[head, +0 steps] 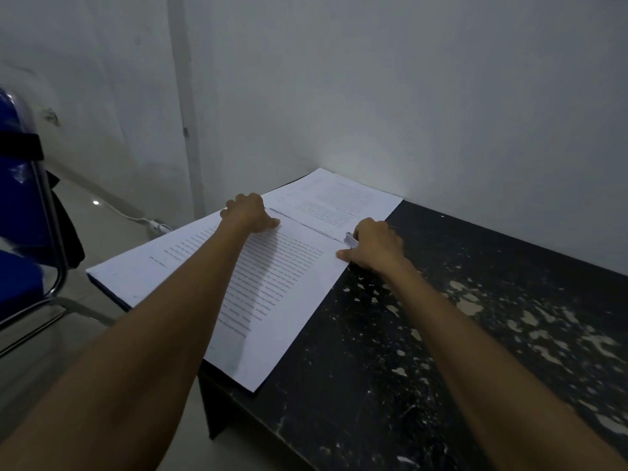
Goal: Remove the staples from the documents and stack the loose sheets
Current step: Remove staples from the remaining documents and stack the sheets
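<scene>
A printed document (pixel 272 283) lies on the black table (pixel 441 334), its left part hanging past the table's edge. My left hand (pixel 249 212) presses down on its far edge with curled fingers. My right hand (pixel 373 244) grips a small metal staple remover (pixel 351 239) at the document's far right corner, thumb resting on the paper. Beyond it, against the wall, lies a second pile of printed sheets (pixel 339 202).
A blue chair with a chrome frame (pixel 27 212) stands at the left. A white cable and plug (pixel 153 224) lie on the floor by the wall. The worn black tabletop stretches to the right. A grey wall closes the back.
</scene>
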